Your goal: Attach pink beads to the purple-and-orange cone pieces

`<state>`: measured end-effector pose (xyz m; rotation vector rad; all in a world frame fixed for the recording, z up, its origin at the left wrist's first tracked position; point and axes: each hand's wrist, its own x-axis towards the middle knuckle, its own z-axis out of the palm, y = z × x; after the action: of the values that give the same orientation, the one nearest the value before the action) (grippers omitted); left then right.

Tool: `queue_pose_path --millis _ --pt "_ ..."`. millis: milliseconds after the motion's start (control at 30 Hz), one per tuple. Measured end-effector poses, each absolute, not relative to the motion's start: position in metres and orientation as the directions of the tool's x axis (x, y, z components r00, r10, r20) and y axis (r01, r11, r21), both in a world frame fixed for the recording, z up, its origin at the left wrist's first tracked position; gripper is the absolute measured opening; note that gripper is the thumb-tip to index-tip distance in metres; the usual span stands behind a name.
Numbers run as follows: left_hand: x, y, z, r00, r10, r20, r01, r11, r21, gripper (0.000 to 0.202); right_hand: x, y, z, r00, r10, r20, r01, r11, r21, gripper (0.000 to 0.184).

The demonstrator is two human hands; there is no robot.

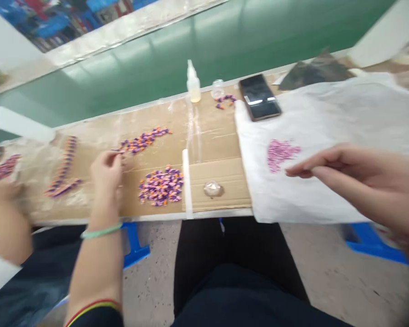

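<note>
My left hand (106,171), with a green band on the wrist, hovers over the brown cardboard board (218,150). Its fingers are pinched together beside a strip of purple and orange pieces (145,139); what they pinch is too small to make out. A second pile of the same pieces (162,185) lies just to its right. My right hand (347,177) reaches in from the right, fingers stretched out and holding nothing. It is above a white sheet (327,118), with its fingertips next to a small heap of pink pieces (280,153).
A small dropper bottle (193,84), a clear cap (217,88) and a black phone (259,96) stand at the board's far edge. Another person's hand (0,195) works at the far left beside more rows of pieces (64,170). Behind runs a green belt (197,45). Blue stools (134,247) stand below.
</note>
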<state>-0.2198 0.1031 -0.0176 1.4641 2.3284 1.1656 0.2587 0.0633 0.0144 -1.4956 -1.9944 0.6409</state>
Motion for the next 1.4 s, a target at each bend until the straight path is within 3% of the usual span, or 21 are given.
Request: queue_pose_path --millis 33,100,267,433,600,767,1100,1400 --pt "-0.213 0.097 -0.014 -0.585 0.785 0.203 0.545 0.195 0.816 0.012 0.260 0.063 0.018 -0.209 0.969 0.133 0.687 0.242 -0.685 0.021" --pt "-0.199 0.084 -0.007 -0.695 0.705 0.142 0.306 0.112 0.945 0.009 0.263 0.066 0.017 -0.202 0.969 0.142 0.672 0.243 -0.700 0.018" --pt "-0.158 0.045 0.009 -0.424 0.900 -0.097 0.032 0.121 0.992 0.013 0.274 0.075 -0.012 -0.359 0.916 0.182 0.686 0.391 -0.613 0.013" --pt "-0.113 0.011 0.010 -0.200 0.953 -0.226 0.042 0.239 0.970 0.018 0.272 0.080 -0.033 -0.437 0.879 0.192 0.741 0.473 -0.477 0.014" --pt "-0.080 -0.002 -0.007 0.091 0.975 -0.204 -0.048 0.209 0.977 0.016 0.267 0.086 -0.037 -0.443 0.879 0.178 0.748 0.471 -0.467 0.012" --pt "-0.070 -0.009 -0.027 0.253 0.937 -0.241 -0.161 0.286 0.945 0.007 0.264 0.090 -0.038 -0.471 0.866 0.169 0.739 0.492 -0.460 0.012" --pt "-0.059 -0.016 -0.041 0.235 0.944 -0.230 -0.259 0.289 0.922 0.010 0.258 0.095 -0.043 -0.464 0.871 0.162 0.744 0.482 -0.463 0.013" --pt "-0.048 -0.016 -0.038 0.227 0.936 -0.270 -0.237 0.322 0.917 0.021 0.253 0.092 -0.050 -0.498 0.850 0.174 0.800 0.528 -0.287 0.020"
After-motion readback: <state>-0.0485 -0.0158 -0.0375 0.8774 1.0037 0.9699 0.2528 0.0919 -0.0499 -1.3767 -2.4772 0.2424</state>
